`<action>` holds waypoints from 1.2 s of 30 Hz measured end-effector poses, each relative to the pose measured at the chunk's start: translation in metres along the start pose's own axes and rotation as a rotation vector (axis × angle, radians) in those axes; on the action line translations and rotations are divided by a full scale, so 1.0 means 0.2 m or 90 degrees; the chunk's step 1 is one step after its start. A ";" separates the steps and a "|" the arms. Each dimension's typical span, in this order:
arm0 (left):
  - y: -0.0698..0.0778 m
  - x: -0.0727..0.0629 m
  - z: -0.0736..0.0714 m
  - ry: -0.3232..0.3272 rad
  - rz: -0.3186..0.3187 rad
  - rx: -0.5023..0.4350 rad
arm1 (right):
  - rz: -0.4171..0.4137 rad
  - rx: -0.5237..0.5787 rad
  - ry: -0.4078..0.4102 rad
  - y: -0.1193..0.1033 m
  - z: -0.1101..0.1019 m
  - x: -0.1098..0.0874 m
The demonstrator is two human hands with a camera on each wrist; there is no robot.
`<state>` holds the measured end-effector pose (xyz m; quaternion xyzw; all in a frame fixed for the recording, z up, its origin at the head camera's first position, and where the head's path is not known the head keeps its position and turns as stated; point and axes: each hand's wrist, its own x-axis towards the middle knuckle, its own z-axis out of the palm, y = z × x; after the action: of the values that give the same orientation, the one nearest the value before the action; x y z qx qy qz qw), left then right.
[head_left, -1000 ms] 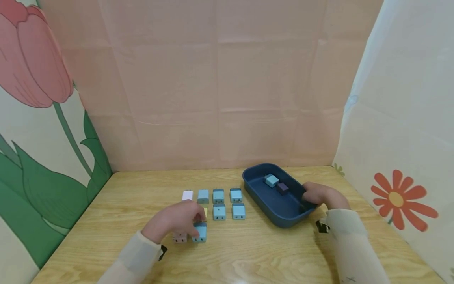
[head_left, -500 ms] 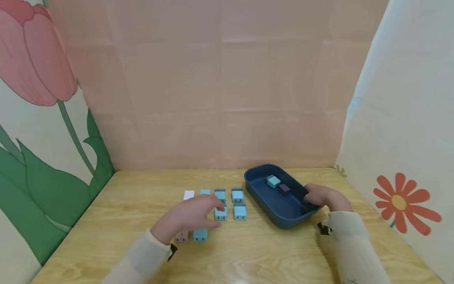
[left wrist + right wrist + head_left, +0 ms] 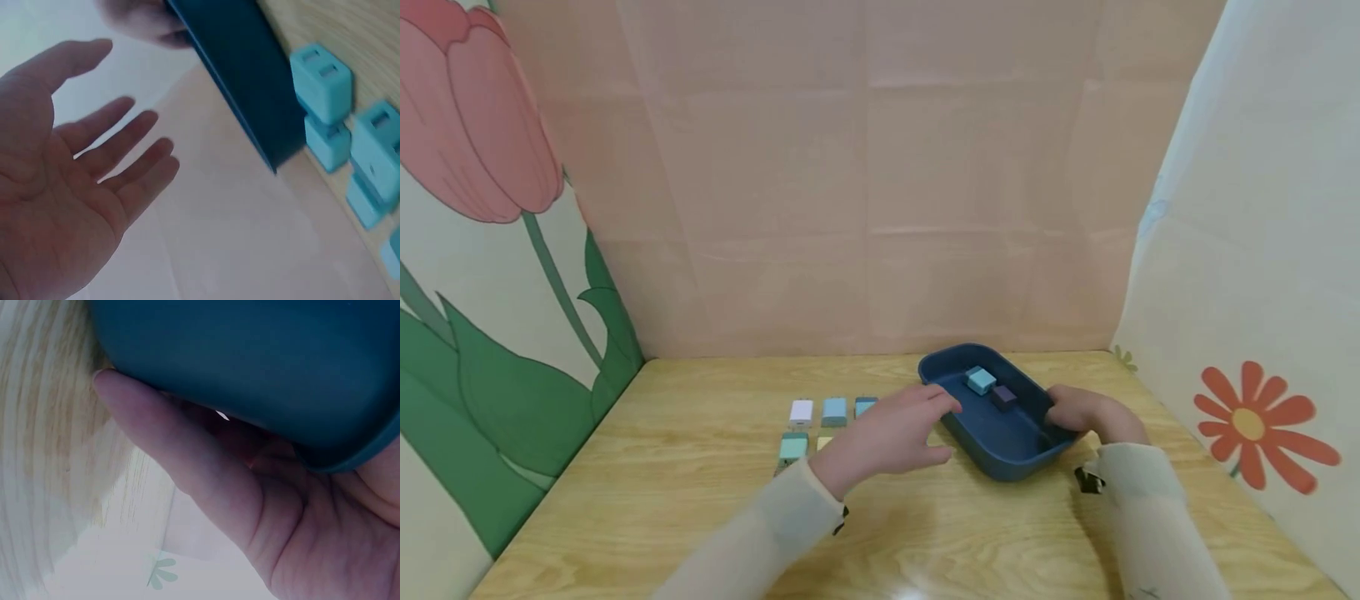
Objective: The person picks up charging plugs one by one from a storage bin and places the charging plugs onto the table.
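My left hand (image 3: 887,433) hovers over the table at the left side of a dark blue tray (image 3: 992,467), its fingers apart. The left wrist view shows its palm with nothing in it. My right hand (image 3: 1093,417) grips the tray's right rim; in the right wrist view its thumb (image 3: 181,456) lies along the outer wall. Inside the tray are a light blue USB charger plug (image 3: 981,381) and a dark purple block (image 3: 1003,397). Under and behind my left arm stand more charger plugs, among them a white one (image 3: 801,412), a blue one (image 3: 834,411) and a green one (image 3: 793,447).
Light blue charger plugs (image 3: 322,81) with two ports each stand beside the tray in the left wrist view; my left hand hides them in the head view. A pink sheet (image 3: 865,208) backs the wooden table (image 3: 700,417), with patterned sheets at both sides.
My left hand has lifted away from the front left charger plugs and moved right, up to the tray, its fingers opening out. The right hand and tray stay where they were.
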<state>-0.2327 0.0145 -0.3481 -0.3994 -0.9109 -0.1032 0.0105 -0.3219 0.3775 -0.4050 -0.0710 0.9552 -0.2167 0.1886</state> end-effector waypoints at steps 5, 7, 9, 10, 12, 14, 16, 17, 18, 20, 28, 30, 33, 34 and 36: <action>0.06 0.18 0.06 0.000 -0.011 0.023 | -0.008 -0.019 0.001 0.01 0.00 0.00; 0.08 0.24 0.08 -0.007 -0.020 0.024 | -0.008 -0.019 -0.002 0.00 0.00 0.00; 0.09 0.30 0.11 -0.011 -0.030 0.020 | -0.009 -0.017 -0.004 0.00 0.00 0.01; 0.10 0.33 0.12 -0.013 -0.034 0.018 | -0.006 -0.015 -0.004 0.00 0.00 0.00; 0.11 0.38 0.14 -0.015 -0.039 0.013 | -0.004 -0.013 -0.004 -0.01 0.00 0.00; 0.12 0.44 0.15 -0.013 -0.042 0.014 | -0.002 -0.006 -0.003 -0.01 0.00 0.00; 0.12 0.49 0.17 -0.017 -0.050 0.017 | -0.002 -0.001 -0.002 -0.01 0.00 0.00; 0.13 0.52 0.19 -0.019 -0.054 0.021 | -0.003 0.001 -0.004 -0.01 0.00 0.00; 0.12 0.54 0.21 -0.022 -0.059 0.025 | -0.002 0.002 -0.006 -0.01 -0.01 0.00; 0.12 0.59 0.24 -0.027 -0.069 0.031 | -0.005 0.003 -0.009 0.00 0.00 0.00; 0.12 0.69 0.33 -0.051 -0.088 0.046 | -0.009 -0.015 -0.013 0.00 0.00 0.00; 0.11 0.70 0.34 -0.055 -0.094 0.054 | -0.009 -0.013 -0.014 0.00 -0.01 0.01; 0.11 0.72 0.36 -0.064 -0.102 0.065 | -0.013 -0.012 -0.014 0.00 -0.01 0.01; 0.11 0.73 0.37 -0.067 -0.102 0.066 | -0.012 -0.014 -0.013 -0.01 -0.01 0.01; 0.11 0.75 0.40 -0.071 -0.102 0.071 | -0.012 -0.016 -0.013 -0.01 -0.01 0.02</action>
<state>-0.3144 0.1528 -0.4064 -0.3291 -0.9434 -0.0304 -0.0260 -0.3254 0.3763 -0.4046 -0.0847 0.9552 -0.2056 0.1955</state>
